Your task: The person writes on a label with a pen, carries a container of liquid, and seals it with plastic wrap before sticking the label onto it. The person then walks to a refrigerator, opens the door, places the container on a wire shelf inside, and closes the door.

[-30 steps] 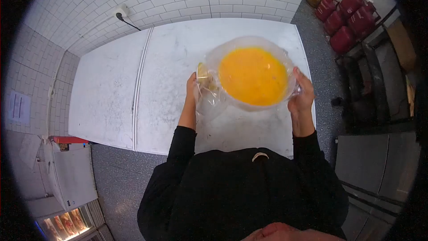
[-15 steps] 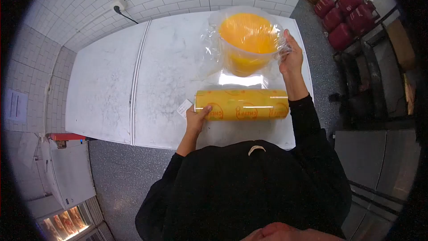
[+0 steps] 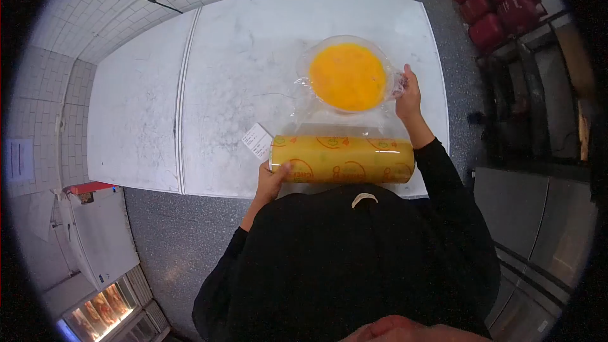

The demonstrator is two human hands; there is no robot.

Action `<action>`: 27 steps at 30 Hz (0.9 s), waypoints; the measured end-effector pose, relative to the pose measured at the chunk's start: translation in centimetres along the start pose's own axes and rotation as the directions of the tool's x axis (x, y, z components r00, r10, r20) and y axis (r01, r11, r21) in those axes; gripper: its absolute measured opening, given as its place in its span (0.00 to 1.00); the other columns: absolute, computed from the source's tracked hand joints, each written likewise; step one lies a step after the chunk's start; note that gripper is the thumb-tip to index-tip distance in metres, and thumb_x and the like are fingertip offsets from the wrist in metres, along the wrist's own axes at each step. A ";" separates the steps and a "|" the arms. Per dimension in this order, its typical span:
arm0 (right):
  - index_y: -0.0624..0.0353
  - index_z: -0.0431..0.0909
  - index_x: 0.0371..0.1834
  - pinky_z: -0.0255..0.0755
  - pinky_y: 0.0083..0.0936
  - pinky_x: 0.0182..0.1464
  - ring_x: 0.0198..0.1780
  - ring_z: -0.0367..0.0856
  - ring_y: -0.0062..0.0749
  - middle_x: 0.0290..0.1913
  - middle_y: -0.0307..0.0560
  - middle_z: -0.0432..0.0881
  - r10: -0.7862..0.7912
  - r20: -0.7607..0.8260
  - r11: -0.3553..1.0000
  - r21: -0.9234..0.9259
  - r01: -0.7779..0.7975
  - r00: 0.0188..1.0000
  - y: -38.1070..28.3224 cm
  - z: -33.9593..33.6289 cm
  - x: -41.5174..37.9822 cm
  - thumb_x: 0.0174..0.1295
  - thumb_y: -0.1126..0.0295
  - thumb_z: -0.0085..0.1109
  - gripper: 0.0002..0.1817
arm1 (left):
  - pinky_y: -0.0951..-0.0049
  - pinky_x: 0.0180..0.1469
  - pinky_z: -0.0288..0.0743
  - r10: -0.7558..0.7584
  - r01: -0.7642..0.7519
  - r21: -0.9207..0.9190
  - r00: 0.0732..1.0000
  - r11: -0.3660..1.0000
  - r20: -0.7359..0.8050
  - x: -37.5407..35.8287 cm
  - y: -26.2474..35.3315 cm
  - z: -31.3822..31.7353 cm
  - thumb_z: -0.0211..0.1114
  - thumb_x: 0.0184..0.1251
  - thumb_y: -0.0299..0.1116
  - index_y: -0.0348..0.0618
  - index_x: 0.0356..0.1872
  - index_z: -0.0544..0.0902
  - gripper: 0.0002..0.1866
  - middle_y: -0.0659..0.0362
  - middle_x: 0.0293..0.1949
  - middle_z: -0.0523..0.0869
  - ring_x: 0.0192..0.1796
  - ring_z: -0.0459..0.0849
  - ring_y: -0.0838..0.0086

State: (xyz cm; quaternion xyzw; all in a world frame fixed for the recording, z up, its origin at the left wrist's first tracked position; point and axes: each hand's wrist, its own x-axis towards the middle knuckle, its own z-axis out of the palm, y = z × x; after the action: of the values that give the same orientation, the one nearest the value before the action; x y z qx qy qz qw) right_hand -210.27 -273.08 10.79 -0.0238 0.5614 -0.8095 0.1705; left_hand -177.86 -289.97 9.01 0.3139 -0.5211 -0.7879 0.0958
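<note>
A clear jug (image 3: pixel 348 77) with orange-yellow contents stands on the white surface, with clear plastic film over its mouth. My right hand (image 3: pixel 408 94) is closed round the handle on the jug's right side. In front of the jug lies a large yellow roll of film (image 3: pixel 342 159) with red print, close to my body. My left hand (image 3: pixel 272 180) grips the left end of this roll. Loose film stretches between roll and jug. Beside the roll's left end is a white printed label (image 3: pixel 258 140).
The white top (image 3: pixel 133 101) has a seam running across its left part. Behind it is a tiled wall with a socket and black cable (image 3: pixel 163 4). Dark red containers (image 3: pixel 500 3) stand at the far right. A lit display case (image 3: pixel 101 310) is at the lower left.
The jug has come down and nearer to me, with my right hand at its handle. The roll has shifted slightly towards my body, my left hand still on it. More of the label shows.
</note>
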 end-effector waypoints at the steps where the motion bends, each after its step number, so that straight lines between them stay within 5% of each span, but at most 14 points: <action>1: 0.58 0.73 0.27 0.60 0.19 0.26 0.24 0.66 0.24 0.22 0.38 0.69 0.005 -0.010 1.000 -0.001 -0.005 1.000 -0.2 -1.1 -0.2 0.56 0.50 0.48 0.20 | 0.75 0.42 0.70 -0.057 0.056 0.018 0.998 0.998 0.035 0.2 -0.7 -0.8 0.58 0.57 0.37 0.33 0.44 0.73 0.18 0.57 0.38 0.79 0.40 0.77 0.76; 2: 0.60 0.72 0.25 0.63 0.24 0.28 0.24 0.68 0.30 0.21 0.41 0.70 -0.245 0.107 0.887 -0.376 0.267 0.964 -0.6 -2.1 -0.5 0.56 0.47 0.46 0.24 | 0.75 0.42 0.70 -0.065 0.064 0.022 0.997 0.998 0.038 0.2 -0.5 -0.9 0.58 0.57 0.37 0.33 0.44 0.73 0.18 0.57 0.38 0.79 0.40 0.77 0.76; 3: 0.62 0.72 0.23 0.66 0.30 0.29 0.24 0.70 0.37 0.20 0.45 0.71 -0.411 0.308 0.573 -0.644 0.506 0.858 -1.7 -2.2 -1.2 0.56 0.44 0.44 0.27 | 0.75 0.45 0.69 -0.052 0.051 0.039 0.998 0.998 0.042 0.3 0.1 -0.9 0.56 0.59 0.39 0.33 0.46 0.72 0.20 0.56 0.41 0.78 0.43 0.76 0.75; 5: 0.69 0.73 0.28 0.68 0.35 0.34 0.27 0.73 0.47 0.21 0.57 0.72 0.100 -0.051 0.097 -0.993 -0.061 0.994 -5.4 -3.4 -6.3 0.54 0.41 0.43 0.33 | 0.74 0.48 0.67 -0.029 0.027 0.055 0.999 0.998 0.043 0.3 2.1 0.1 0.53 0.61 0.41 0.33 0.48 0.71 0.21 0.56 0.44 0.77 0.46 0.74 0.74; 7: 0.71 0.73 0.34 0.69 0.29 0.35 0.30 0.77 0.40 0.27 0.57 0.76 0.442 -0.142 -0.028 -0.989 -0.144 0.886 -4.1 -7.0 -9.0 0.53 0.43 0.49 0.33 | 0.73 0.52 0.63 -0.161 0.163 0.110 0.987 0.981 -0.021 -0.5 4.5 1.9 0.51 0.61 0.41 0.34 0.51 0.69 0.22 0.55 0.47 0.75 0.50 0.71 0.72; 8: 0.71 0.73 0.34 0.69 0.29 0.35 0.30 0.77 0.40 0.27 0.57 0.76 0.442 -0.141 -0.028 -0.989 -0.144 0.886 -3.7 -7.0 -10.6 0.53 0.43 0.49 0.33 | 0.73 0.52 0.63 -0.161 0.162 0.110 0.987 0.981 -0.021 -0.4 4.3 1.7 0.51 0.61 0.41 0.34 0.51 0.69 0.22 0.55 0.47 0.75 0.50 0.71 0.72; 10: 0.70 0.73 0.39 0.70 0.23 0.36 0.31 0.77 0.32 0.32 0.54 0.78 0.523 -0.135 0.662 -0.557 -0.501 0.842 -3.0 -6.1 -13.7 0.52 0.51 0.55 0.28 | 0.73 0.52 0.64 -0.162 0.170 -0.050 0.977 0.984 0.142 -0.4 3.5 0.6 0.54 0.60 0.40 0.35 0.52 0.68 0.23 0.55 0.48 0.75 0.49 0.72 0.72; 13: 0.69 0.73 0.40 0.69 0.19 0.36 0.33 0.76 0.25 0.35 0.46 0.78 0.415 -0.059 0.853 -0.322 -0.411 0.908 -3.2 -5.6 -15.5 0.51 0.61 0.58 0.21 | 0.72 0.52 0.65 -0.096 0.082 0.065 0.961 0.995 0.258 -0.9 2.2 -0.6 0.57 0.57 0.40 0.34 0.52 0.67 0.25 0.55 0.49 0.74 0.49 0.73 0.71; 16: 0.69 0.72 0.42 0.69 0.19 0.38 0.35 0.75 0.24 0.36 0.45 0.77 0.163 0.077 0.920 -0.372 -0.124 0.984 -3.8 -6.9 -17.0 0.50 0.67 0.59 0.19 | 0.71 0.52 0.65 -0.103 0.162 -0.182 0.949 0.970 0.296 -1.5 1.0 -1.1 0.59 0.56 0.40 0.34 0.51 0.67 0.25 0.55 0.48 0.75 0.49 0.74 0.71; 17: 0.68 0.72 0.43 0.68 0.20 0.41 0.37 0.74 0.24 0.36 0.43 0.77 0.200 0.083 0.920 -0.358 -0.158 0.976 -5.0 -7.1 -17.4 0.47 0.68 0.61 0.21 | 0.70 0.50 0.68 -0.094 0.184 -0.324 0.957 0.928 0.274 -2.4 1.9 0.1 0.59 0.56 0.42 0.34 0.50 0.68 0.26 0.55 0.46 0.76 0.48 0.75 0.71; 21: 0.68 0.72 0.43 0.68 0.21 0.43 0.37 0.75 0.24 0.36 0.43 0.78 -0.013 0.217 0.935 -0.344 0.089 0.976 -9.4 -6.8 -18.4 0.45 0.65 0.64 0.23 | 0.73 0.45 0.71 -0.118 0.193 -0.323 0.964 0.927 0.238 -3.7 5.1 1.1 0.61 0.55 0.44 0.34 0.47 0.70 0.25 0.56 0.43 0.77 0.43 0.77 0.72; 23: 0.69 0.71 0.44 0.68 0.23 0.45 0.40 0.75 0.25 0.39 0.44 0.77 -0.077 0.390 0.918 -0.332 0.219 0.917 -11.2 -7.8 -17.7 0.42 0.62 0.67 0.28 | 0.76 0.38 0.72 0.074 -0.060 -0.125 0.991 0.990 0.110 -4.6 8.1 2.2 0.64 0.52 0.44 0.34 0.41 0.74 0.23 0.56 0.38 0.79 0.37 0.78 0.75; 24: 0.69 0.71 0.44 0.68 0.23 0.45 0.40 0.75 0.25 0.39 0.44 0.77 -0.081 0.392 0.917 -0.331 0.223 0.916 -12.0 -7.3 -17.4 0.42 0.62 0.67 0.28 | 0.76 0.38 0.72 0.079 -0.065 -0.126 0.991 0.990 0.112 -4.7 9.2 2.6 0.64 0.52 0.44 0.34 0.41 0.74 0.23 0.56 0.38 0.79 0.37 0.78 0.75; 27: 0.69 0.68 0.47 0.68 0.25 0.47 0.43 0.76 0.30 0.44 0.48 0.76 -0.045 0.389 0.998 -0.014 0.055 0.920 -16.0 -4.2 -15.8 0.49 0.59 0.60 0.28 | 0.78 0.33 0.72 0.506 -0.508 -0.019 0.852 0.861 0.137 -4.0 13.1 3.8 0.70 0.45 0.40 0.35 0.31 0.77 0.19 0.59 0.28 0.80 0.30 0.78 0.78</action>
State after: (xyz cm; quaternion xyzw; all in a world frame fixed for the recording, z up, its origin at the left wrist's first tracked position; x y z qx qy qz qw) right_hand -200.36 -259.49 26.33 -0.2000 0.5257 -0.7857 0.2573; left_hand -179.28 -290.94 23.13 0.1115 -0.5978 -0.7496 0.2613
